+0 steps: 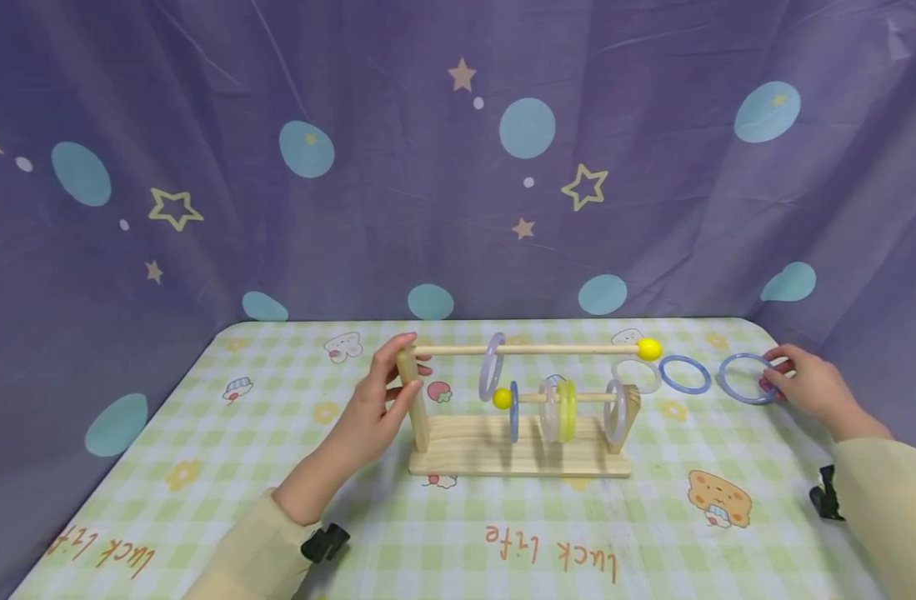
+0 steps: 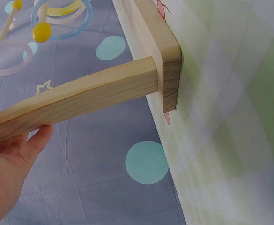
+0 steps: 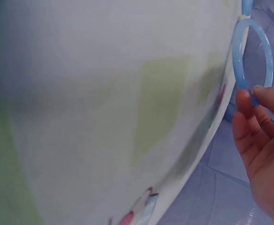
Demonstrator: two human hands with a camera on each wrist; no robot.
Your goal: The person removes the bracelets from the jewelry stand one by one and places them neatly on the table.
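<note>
My left hand (image 1: 363, 408) holds the top of the left upright post (image 1: 420, 425) of a wooden ring rack, thumb in front and fingers behind. In the left wrist view that hand (image 2: 8, 173) is partly cut off. A pale purple ring (image 1: 484, 375) hangs on the rack's upper rod (image 1: 570, 350), tipped with a yellow ball (image 1: 648, 349). On the shorter lower rod hang a blue ring (image 1: 513, 417), yellow rings (image 1: 571, 412) and pale rings. Far right, my right hand (image 1: 818, 387) pinches the edge of a translucent blue ring (image 3: 238, 56) between thumb and fingers.
Another blue ring (image 1: 686, 391) and a clear whitish ring (image 1: 638, 392) lie on the checked tablecloth (image 1: 337, 542), between the rack and my right hand. The rack's base (image 1: 473, 458) stands mid-table. A purple curtain (image 1: 397, 208) hangs behind the table.
</note>
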